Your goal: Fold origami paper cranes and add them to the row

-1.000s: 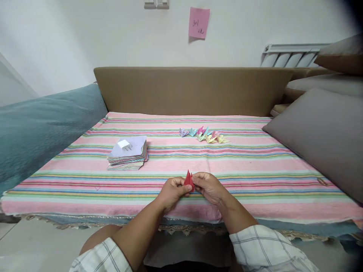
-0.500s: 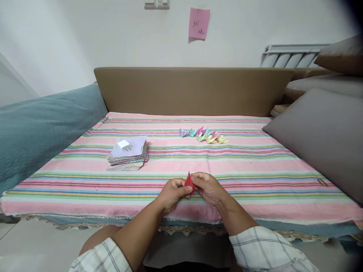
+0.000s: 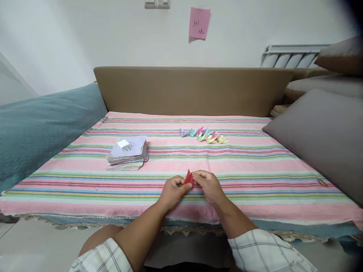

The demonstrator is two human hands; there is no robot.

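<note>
A small folded red paper piece point(image 3: 188, 178) is pinched between my two hands above the near part of a pink striped cloth point(image 3: 255, 166). My left hand point(image 3: 172, 192) grips its left side with closed fingers. My right hand point(image 3: 208, 186) holds the right side, thumb and fingers pressed together at the fold. Farther back lies a row of several small folded paper shapes point(image 3: 202, 135) in purple, teal, pink and yellow. A stack of coloured paper squares point(image 3: 128, 155) rests at the left, with a small white plug adapter point(image 3: 124, 144) on top.
The striped cloth covers a bed with a brown headboard point(image 3: 187, 88). A teal blanket point(image 3: 42, 124) lies along the left side and grey cushions point(image 3: 320, 132) along the right. A pink note point(image 3: 199, 22) is stuck on the wall.
Both hands with the red paper have shifted slightly away from me, and the fingers have pressed closer on the fold. Everything on the cloth stays where it was.
</note>
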